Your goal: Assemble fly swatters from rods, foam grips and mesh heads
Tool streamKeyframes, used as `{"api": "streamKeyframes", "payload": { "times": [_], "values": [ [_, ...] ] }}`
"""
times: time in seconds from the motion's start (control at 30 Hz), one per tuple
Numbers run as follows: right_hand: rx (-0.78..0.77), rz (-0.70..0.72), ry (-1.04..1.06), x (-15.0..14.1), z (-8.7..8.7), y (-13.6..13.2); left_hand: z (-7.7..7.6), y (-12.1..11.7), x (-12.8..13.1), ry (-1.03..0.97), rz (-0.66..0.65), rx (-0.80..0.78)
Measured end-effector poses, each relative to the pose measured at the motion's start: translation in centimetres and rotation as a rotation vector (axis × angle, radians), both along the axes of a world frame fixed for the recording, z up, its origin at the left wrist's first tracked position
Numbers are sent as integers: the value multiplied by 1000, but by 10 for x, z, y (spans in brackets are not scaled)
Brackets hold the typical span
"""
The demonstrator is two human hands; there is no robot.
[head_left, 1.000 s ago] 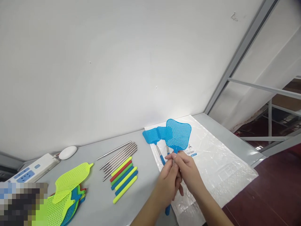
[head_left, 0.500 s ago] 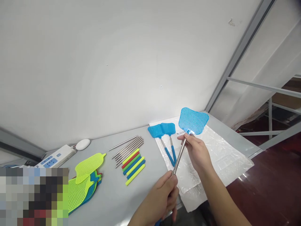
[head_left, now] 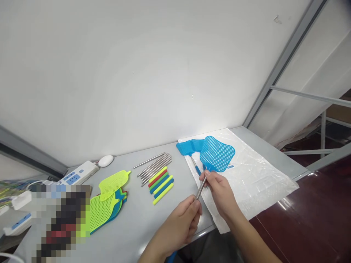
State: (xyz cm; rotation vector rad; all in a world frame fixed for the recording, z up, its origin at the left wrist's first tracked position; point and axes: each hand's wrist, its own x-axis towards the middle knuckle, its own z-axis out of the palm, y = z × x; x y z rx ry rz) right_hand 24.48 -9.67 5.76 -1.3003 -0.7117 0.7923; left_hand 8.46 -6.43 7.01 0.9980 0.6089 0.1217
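A blue fly swatter [head_left: 218, 154] with a perforated head is held in both hands over the table's front part. My right hand [head_left: 221, 188] pinches it where the head's neck meets the metal rod [head_left: 201, 188]. Lower down, my left hand [head_left: 183, 219] is wrapped round the same rod; a bit of blue shows beneath this hand. Behind the held head lie two more blue swatters [head_left: 185, 148], partly covered, on a white plastic bag [head_left: 255, 182].
Left of my hands lie several metal rods [head_left: 155, 168] and coloured handle sleeves [head_left: 161, 185]. Farther left are yellow-green swatter heads [head_left: 102, 212] over blue and red ones, a power strip [head_left: 78, 175] and a white oval object [head_left: 105, 161]. A wall stands behind the table.
The held swatter has come lower and nearer, its head now overlapping the swatters behind. My hands have moved closer together along the rod. The camera view has shifted slightly.
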Motion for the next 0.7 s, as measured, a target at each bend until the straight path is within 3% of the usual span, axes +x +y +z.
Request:
{"api": "streamKeyframes", "payload": {
  "times": [0.17,0.33,0.53,0.7],
  "values": [
    [86,-101,104,21,4,6,-10,1,-6,13,-30,102],
    [72,-34,106,26,7,8,-11,3,-15,11,-4,95],
    [9,101,16,10,4,6,-4,3,-16,18,4,23],
    [-31,84,-71,-3,-2,2,-7,-2,-9,108,36,85]
  ]
}}
